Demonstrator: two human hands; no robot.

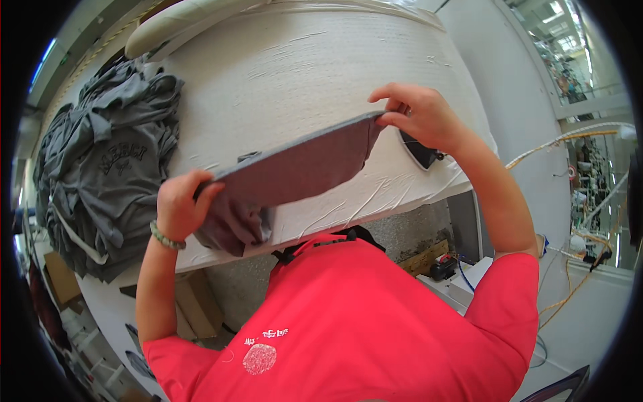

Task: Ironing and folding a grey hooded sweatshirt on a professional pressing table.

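Note:
A grey garment (301, 167) is stretched taut between my two hands, a little above the white-covered table (281, 74). My left hand (182, 204), with a beaded bracelet at the wrist, pinches its left end. My right hand (422, 115) grips the other end between thumb and fingers, farther away and to the right. The garment's upper edge runs straight from hand to hand, while its lower left part hangs bunched at the table's near edge. Behind my right wrist sits a dark, pointed, iron-like tool (419, 153), partly hidden by my hand and forearm.
A heap of grey printed garments (110, 161) lies at the left of the table. A padded pale roll (181, 23) rests along the far left edge. Ropes and cords (562, 142) hang at the right. Cardboard boxes (197, 305) stand under the table.

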